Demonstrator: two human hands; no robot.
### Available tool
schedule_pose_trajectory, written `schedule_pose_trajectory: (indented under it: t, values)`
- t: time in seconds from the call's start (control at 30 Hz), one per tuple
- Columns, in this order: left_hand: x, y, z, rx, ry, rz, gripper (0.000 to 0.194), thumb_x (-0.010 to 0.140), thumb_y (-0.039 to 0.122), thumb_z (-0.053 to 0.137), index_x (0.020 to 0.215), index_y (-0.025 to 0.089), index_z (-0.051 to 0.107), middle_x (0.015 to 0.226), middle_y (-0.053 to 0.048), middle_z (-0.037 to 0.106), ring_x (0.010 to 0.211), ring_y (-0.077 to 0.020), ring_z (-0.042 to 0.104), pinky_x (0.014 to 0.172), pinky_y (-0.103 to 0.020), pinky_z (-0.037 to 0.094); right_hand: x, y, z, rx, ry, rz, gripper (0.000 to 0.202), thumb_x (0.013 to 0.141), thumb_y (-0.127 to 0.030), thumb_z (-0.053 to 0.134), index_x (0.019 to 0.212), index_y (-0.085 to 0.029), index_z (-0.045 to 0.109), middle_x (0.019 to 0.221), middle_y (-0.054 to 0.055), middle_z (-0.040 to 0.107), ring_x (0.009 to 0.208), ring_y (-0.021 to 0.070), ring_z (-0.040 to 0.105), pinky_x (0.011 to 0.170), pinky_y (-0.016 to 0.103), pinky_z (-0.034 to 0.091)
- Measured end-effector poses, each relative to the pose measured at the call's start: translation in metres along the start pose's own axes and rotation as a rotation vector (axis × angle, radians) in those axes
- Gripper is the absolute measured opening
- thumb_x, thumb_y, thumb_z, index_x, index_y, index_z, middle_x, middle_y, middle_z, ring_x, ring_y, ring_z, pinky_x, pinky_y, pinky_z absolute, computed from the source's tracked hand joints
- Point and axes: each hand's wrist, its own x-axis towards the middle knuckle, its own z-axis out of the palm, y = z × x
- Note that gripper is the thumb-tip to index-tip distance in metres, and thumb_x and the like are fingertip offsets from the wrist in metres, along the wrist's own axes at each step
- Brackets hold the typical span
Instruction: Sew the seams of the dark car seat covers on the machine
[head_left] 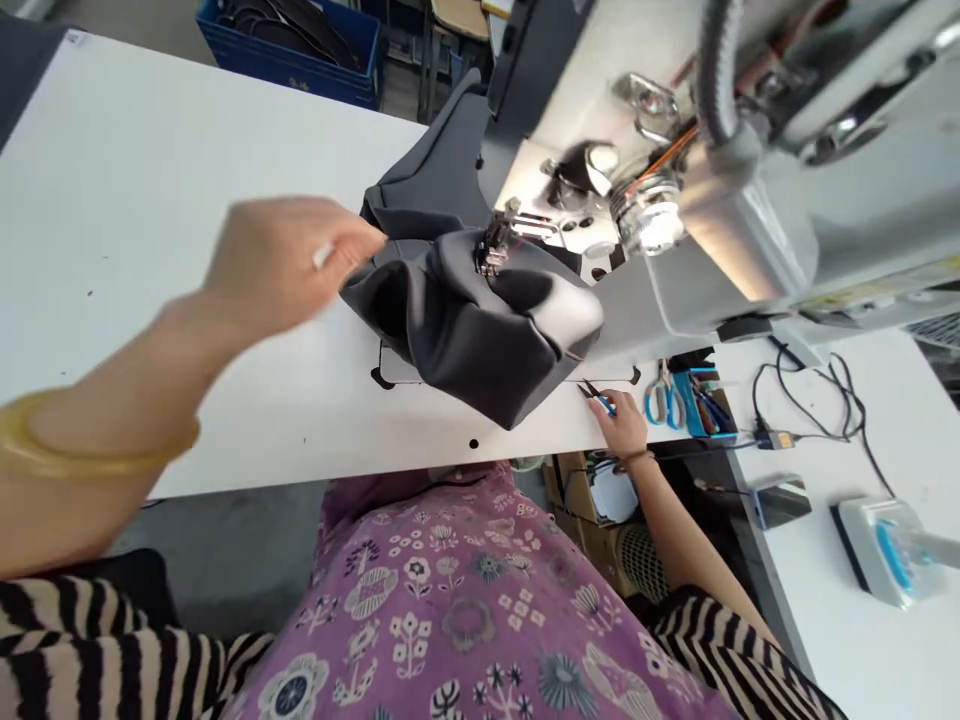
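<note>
A dark grey sewn fabric piece (480, 340) lies bunched under the presser foot (492, 255) of a sewing machine, its folds standing up. My left hand (289, 265) is raised at the left of the fabric, smeared by motion. Its thumb and forefinger meet in a pinch at the fabric's edge; what is between them, if anything, I cannot make out. Near the table's front edge, to the right of the fabric, my right hand (624, 425) is closed on small thread snips (604, 404) with blue handles, their dark blades pointing toward the fabric.
Blue-handled scissors (664, 400) and a blue box of tools (705, 403) lie right of my right hand. The sewing machine head (585, 170) overhangs the work. A blue crate (300, 50) stands behind the white table (187, 150). Cables (817, 390) lie on the right-hand surface.
</note>
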Motion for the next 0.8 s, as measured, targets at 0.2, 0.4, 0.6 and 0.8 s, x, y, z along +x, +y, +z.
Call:
schedule_pose_trajectory:
  t: [0.2, 0.4, 0.6, 0.8]
  values:
    - [-0.008, 0.077, 0.044, -0.252, 0.01, 0.139, 0.024, 0.096, 0.036, 0.056, 0.111, 0.019, 0.063, 0.11, -0.005, 0.071, 0.101, -0.0162, 0.068, 0.088, -0.026, 0.056, 0.009, -0.043, -0.01, 0.148, 0.037, -0.208, 0.047, 0.078, -0.058, 0.053, 0.099, -0.018, 0.065, 0.114, 0.018, 0.066, 0.114, 0.0314, 0.057, 0.104, 0.048, 0.041]
    - [0.015, 0.089, 0.078, -0.138, -0.179, 0.027, 0.037, 0.099, 0.043, 0.037, 0.1, 0.015, 0.062, 0.107, -0.012, 0.066, 0.101, -0.0226, 0.063, 0.092, -0.038, 0.053, 0.027, -0.168, -0.028, 0.311, -0.103, -0.438, 0.044, 0.087, -0.058, 0.045, 0.091, -0.019, 0.062, 0.092, 0.01, 0.068, 0.085, 0.0231, 0.063, 0.075, 0.034, 0.05]
    - [0.021, 0.093, 0.089, 0.08, -0.365, 0.17, 0.051, 0.101, 0.036, 0.021, 0.086, 0.017, 0.066, 0.088, -0.01, 0.069, 0.089, -0.0232, 0.064, 0.081, -0.036, 0.05, 0.028, -0.181, -0.012, 0.126, -0.167, -0.611, 0.044, 0.09, -0.052, 0.031, 0.068, -0.02, 0.054, 0.077, 0.01, 0.065, 0.076, 0.0229, 0.06, 0.07, 0.033, 0.043]
    - [0.009, 0.072, 0.056, 0.259, -0.581, 0.269, 0.078, 0.1, 0.056, 0.002, 0.077, 0.018, 0.067, 0.069, -0.008, 0.066, 0.068, -0.0202, 0.062, 0.064, -0.033, 0.044, 0.052, -0.128, -0.017, 0.256, -0.135, -0.377, 0.055, 0.082, -0.072, 0.031, 0.063, -0.022, 0.041, 0.064, 0.006, 0.057, 0.066, 0.0218, 0.055, 0.062, 0.033, 0.036]
